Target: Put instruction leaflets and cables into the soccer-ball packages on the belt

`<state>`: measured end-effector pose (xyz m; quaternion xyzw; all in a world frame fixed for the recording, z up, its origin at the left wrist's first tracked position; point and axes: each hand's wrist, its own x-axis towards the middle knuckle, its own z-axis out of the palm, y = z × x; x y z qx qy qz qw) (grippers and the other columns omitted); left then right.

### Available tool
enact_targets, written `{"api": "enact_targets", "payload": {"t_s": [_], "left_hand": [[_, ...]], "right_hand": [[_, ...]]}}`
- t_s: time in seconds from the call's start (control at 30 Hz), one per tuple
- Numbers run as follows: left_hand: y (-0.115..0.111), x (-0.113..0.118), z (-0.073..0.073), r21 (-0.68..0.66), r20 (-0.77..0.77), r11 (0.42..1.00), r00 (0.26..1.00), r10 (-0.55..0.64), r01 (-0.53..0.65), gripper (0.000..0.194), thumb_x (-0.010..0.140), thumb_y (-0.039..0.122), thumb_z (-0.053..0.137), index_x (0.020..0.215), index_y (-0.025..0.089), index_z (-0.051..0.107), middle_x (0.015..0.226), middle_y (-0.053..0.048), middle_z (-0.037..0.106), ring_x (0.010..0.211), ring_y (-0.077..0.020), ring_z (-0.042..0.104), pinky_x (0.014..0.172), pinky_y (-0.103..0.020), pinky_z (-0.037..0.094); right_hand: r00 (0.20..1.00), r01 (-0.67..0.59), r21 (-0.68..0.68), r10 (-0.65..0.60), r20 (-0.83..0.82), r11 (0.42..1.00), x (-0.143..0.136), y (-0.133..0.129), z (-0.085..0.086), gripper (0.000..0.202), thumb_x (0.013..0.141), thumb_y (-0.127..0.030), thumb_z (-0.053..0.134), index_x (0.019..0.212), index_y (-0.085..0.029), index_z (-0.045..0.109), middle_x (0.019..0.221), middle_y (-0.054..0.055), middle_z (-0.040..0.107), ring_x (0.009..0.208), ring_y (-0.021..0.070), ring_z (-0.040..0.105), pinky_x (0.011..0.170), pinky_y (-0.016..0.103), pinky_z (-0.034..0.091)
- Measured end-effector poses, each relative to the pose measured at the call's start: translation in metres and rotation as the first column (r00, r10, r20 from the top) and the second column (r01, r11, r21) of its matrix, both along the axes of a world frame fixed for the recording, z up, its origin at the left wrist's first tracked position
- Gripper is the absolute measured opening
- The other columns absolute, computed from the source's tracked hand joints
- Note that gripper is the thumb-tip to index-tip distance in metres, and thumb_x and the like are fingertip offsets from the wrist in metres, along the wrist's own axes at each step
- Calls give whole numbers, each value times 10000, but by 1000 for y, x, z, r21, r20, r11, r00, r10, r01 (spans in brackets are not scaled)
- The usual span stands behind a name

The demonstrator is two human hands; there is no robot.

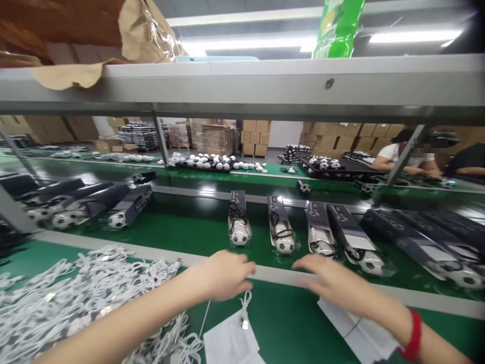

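Observation:
My left hand (228, 274) hovers above the near green worktop, its fingers loosely apart and holding nothing. Just below it, a small looped white USB cable (245, 313) lies on white paper sheets (229, 336). My right hand (326, 278), slightly blurred, has its fingers spread and holds nothing. It is near the row of narrow dark boxes, each with a football-patterned ball at its near end; the closest box (318, 225) stands just beyond it. Under my right forearm lie more white sheets (364, 331). A large heap of white USB cables (94, 298) covers the left side.
A metal rail (280, 274) divides the worktop from the green conveyor (189, 222) bearing the boxes. Overhead runs a grey shelf (242, 83) on posts. Across the line, a person (397, 154) works near a black tray of balls (341, 169). Cartons (255, 136) are stacked behind.

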<state>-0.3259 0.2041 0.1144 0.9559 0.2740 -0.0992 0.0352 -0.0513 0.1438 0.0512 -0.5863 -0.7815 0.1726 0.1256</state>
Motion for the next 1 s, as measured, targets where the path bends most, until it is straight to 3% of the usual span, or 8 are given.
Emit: {"api": "enact_targets", "payload": {"t_s": [0.07, 0.17, 0.3, 0.4, 0.5, 0.6, 0.73, 1.0], "left_hand": [[-26, -34, -8, -42, -106, 991, 987, 123, -128, 297, 896, 384, 479, 1104, 216, 608, 1010, -97, 660, 842, -299, 652, 713, -403, 503], [-54, -52, -43, -69, -130, 967, 964, 234, -244, 385, 848, 440, 551, 1151, 206, 584, 1064, -123, 642, 894, -328, 644, 774, -465, 499], [-67, -46, -93, -98, -105, 900, 904, 415, -424, 389, 779, 324, 636, 1132, 168, 586, 1083, -126, 633, 974, -326, 621, 854, -470, 469], [-64, -43, -109, -74, -63, 861, 864, 500, -504, 429, 762, 225, 625, 1184, 171, 564, 1157, -134, 612, 1085, -329, 567, 906, -472, 430], [-62, -45, -112, -41, -40, 862, 863, 504, -506, 578, 713, 261, 675, 1263, 174, 520, 1291, -171, 529, 1185, -367, 484, 950, -509, 379], [-61, -45, -111, -55, -59, 852, 854, 517, -520, 616, 666, 233, 707, 1250, 159, 527, 1254, -180, 548, 1152, -364, 512, 948, -487, 373], [-57, -39, -99, -147, -100, 802, 816, 570, -578, 571, 606, 176, 727, 1153, 164, 562, 1179, -134, 587, 1057, -313, 580, 931, -431, 385], [-62, -45, -74, -281, 26, 806, 836, 549, -521, 385, 729, 152, 560, 1111, 204, 578, 1207, -95, 608, 1147, -282, 552, 935, -371, 424]], "right_hand": [[970, -237, -79, 241, 40, 968, -59, -10, 2, 322, 845, -383, 572, 1133, -241, 600, 1093, 63, 639, 986, 240, 593, 859, 369, 485], [885, -432, 49, 413, 216, 900, -118, -4, -18, 337, 803, -179, 575, 1140, -182, 576, 1148, 112, 596, 1037, 269, 559, 857, 387, 463], [813, -511, 47, 465, 351, 858, -138, 17, -52, 206, 833, -308, 591, 974, -161, 618, 972, 91, 644, 877, 234, 603, 716, 314, 463], [812, -478, -4, 443, 381, 878, -126, 17, -56, 267, 819, -408, 624, 914, -159, 632, 875, 76, 665, 814, 232, 624, 627, 288, 432], [910, -338, 9, 324, 260, 941, -95, 12, -38, 183, 811, -356, 624, 854, -178, 641, 872, 61, 678, 799, 220, 634, 614, 275, 414], [1000, 28, -6, -28, 11, 1000, -40, 17, -13, 195, 871, -328, 500, 822, -192, 631, 800, 33, 690, 684, 165, 630, 590, 248, 411], [912, 409, 28, -408, -31, 912, 33, 42, 5, 222, 858, -328, 481, 762, -186, 622, 722, 46, 686, 688, 182, 624, 615, 258, 401], [866, 499, 74, -499, -14, 863, 44, 94, -6, 349, 901, -374, 424, 926, -117, 660, 968, 160, 684, 928, 265, 632, 767, 322, 419]]}}
